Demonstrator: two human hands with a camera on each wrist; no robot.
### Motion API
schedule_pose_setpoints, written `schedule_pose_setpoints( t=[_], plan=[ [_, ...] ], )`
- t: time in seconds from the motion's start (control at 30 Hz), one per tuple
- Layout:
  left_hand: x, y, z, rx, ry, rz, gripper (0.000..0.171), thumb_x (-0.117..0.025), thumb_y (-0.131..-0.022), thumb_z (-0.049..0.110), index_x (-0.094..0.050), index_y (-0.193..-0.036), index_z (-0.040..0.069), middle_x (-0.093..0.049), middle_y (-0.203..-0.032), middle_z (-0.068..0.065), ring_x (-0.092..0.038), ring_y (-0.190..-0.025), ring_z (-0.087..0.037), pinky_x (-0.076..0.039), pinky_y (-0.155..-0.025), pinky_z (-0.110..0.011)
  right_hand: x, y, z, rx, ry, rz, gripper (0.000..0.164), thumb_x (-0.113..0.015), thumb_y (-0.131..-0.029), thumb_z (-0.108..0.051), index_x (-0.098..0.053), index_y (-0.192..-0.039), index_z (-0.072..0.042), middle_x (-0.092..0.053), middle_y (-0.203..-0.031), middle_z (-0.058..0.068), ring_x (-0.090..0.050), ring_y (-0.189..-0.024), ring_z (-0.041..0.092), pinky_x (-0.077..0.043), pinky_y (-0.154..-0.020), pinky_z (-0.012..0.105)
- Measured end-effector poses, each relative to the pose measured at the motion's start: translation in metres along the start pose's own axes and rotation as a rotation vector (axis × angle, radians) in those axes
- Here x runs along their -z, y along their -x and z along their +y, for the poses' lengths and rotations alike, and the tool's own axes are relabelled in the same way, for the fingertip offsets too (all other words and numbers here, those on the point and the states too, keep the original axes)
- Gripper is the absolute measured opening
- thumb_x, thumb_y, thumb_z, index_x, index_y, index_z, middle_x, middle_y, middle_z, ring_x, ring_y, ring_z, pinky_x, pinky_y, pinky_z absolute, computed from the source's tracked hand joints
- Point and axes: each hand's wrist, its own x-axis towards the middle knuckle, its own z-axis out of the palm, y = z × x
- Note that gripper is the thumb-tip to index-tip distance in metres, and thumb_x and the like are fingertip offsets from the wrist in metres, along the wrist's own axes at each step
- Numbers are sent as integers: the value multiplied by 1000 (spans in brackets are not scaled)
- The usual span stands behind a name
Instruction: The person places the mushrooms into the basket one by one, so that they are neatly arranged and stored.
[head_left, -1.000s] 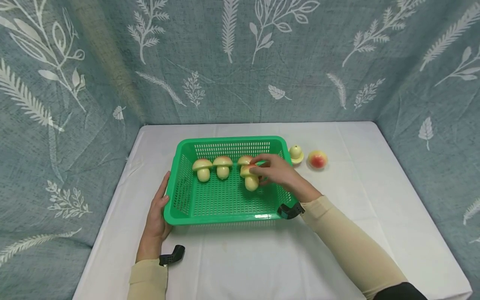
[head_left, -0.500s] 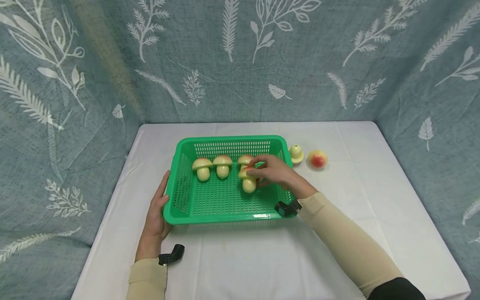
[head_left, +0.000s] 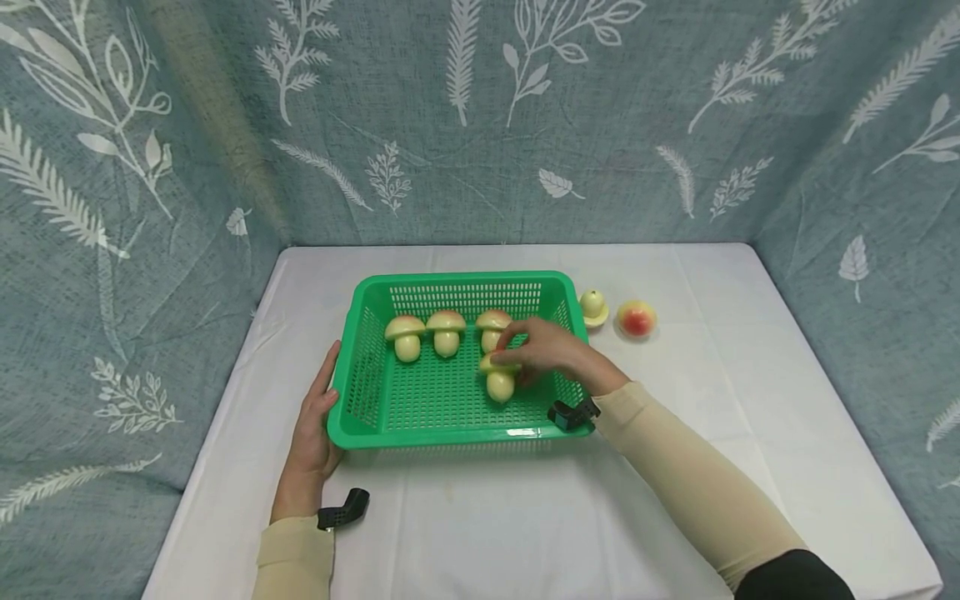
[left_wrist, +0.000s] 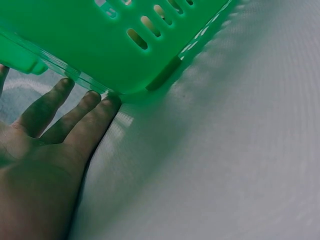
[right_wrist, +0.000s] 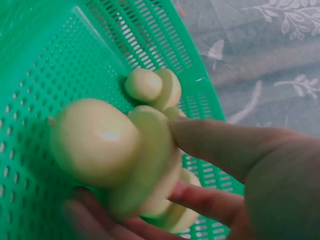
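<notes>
At the near side of the table, we get two tan sleeves, left and right, the right one with black further up the arm. Small black devices sit at both wrists, left and right.

Next, left hand: fingers straight, spread a bit, against the left side of the green basket. In the left wrist view we see fingertips touching near its bottom edge.

Inside the basket, toward the right, right hand pinches a mushroom by the cap, thumb on one side, fingers on the other, stem pointing toward us. We can't tell if it touches the basket floor.

Just behind it we have a third mushroom; left of that, a middle mushroom and a left mushroom, side by side, stems our way.

Outside, just past the basket's right side: a stem-up mushroom, then a red-and-yellow fruit beside it.

Farthest, we note a blue-grey curtain with white leaf prints.
</notes>
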Motion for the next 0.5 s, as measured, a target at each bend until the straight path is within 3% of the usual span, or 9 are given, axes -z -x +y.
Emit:
schedule_pose_setpoints(
  t=[0.2,0.5],
  plan=[
    [1,-1,0,-3,4,-9,73,-40,-105,27,-23,-176,26,-29,-176,-4,-53,-143,-18,-55,-103,-28,0,0,0,-21,74,-44,25,-82,-100,-24,-70,-110,-4,-67,-119,18,-77,-71,30,-66,-67,40],
    [1,-3,0,-7,10,-14,72,-39,-105,26,-24,-175,27,-30,-176,-4,-54,-142,-17,-55,-103,-28,-1,-2,-1,-59,60,-48,26,-82,-100,-22,-69,-112,-3,-65,-113,18,-77,-74,31,-66,-68,41]
  ],
)
